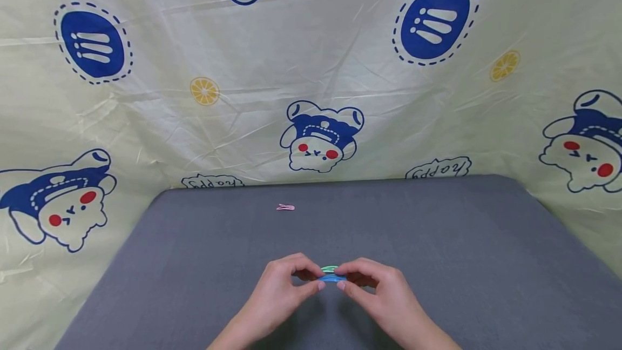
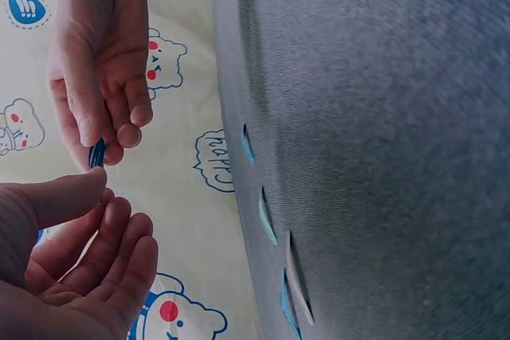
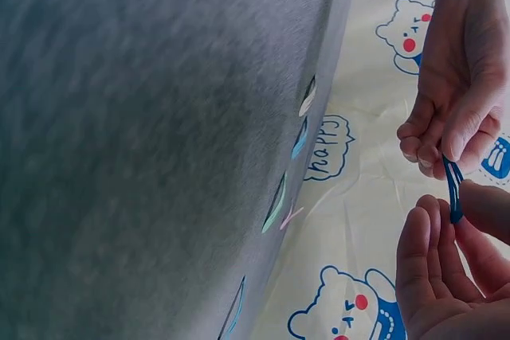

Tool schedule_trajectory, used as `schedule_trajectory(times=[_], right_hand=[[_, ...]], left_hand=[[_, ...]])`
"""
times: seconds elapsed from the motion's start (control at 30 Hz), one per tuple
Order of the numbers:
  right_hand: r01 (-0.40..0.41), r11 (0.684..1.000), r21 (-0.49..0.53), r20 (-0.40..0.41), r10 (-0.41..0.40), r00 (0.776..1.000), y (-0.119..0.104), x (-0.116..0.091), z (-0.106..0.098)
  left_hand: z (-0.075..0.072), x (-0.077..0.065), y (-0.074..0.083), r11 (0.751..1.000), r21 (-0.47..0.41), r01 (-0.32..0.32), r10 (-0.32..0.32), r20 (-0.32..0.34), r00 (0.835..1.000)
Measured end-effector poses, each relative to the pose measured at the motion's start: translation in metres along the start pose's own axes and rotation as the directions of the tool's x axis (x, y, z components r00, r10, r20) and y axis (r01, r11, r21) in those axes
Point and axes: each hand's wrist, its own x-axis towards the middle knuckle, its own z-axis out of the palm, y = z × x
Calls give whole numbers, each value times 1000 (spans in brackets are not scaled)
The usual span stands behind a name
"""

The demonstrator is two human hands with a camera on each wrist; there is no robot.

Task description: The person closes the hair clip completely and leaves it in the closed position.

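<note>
A blue snap hair clip [image 1: 332, 278] is held level between both hands, low in the middle of the head view. My left hand [image 1: 282, 284] pinches one end of it between thumb and forefinger. At the other end, my right hand [image 1: 381, 288] pinches it likewise. In the right wrist view, the narrow blue clip [image 3: 453, 189] spans the short gap between the two hands' fingertips. Just beyond it, a green hair clip [image 1: 329, 269] shows partly, its ends covered by fingers.
A pink hair clip [image 1: 285, 207] lies near the far edge of the grey table [image 1: 461, 231]. The wrist views show several more clips on the tabletop, including a pale one [image 2: 298, 280] and a light blue one [image 3: 300, 138]. A printed cloth [image 1: 252, 139] hangs behind.
</note>
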Motion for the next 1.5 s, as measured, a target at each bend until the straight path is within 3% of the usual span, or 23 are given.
schedule_trajectory(times=[0.17,0.3,0.7,1.17,1.5], right_hand=[[90,994,-67,36,-87,996,6,3,-3],[113,989,-98,68,-107,992,11,6,-7],[32,992,-121,213,-5,977,22,16,-9],[75,976,-202,325,-5,946,34,31,-11],[113,962,-248,346,-21,938,40,41,-8]], left_hand=[[2,4,-5,1000,31,-4,3,19,1000],[3,9,-9,998,53,-20,18,37,999],[3,18,-21,989,129,-72,55,133,990],[7,26,-36,979,180,-95,57,208,976],[8,34,-45,968,218,-121,67,240,969]])
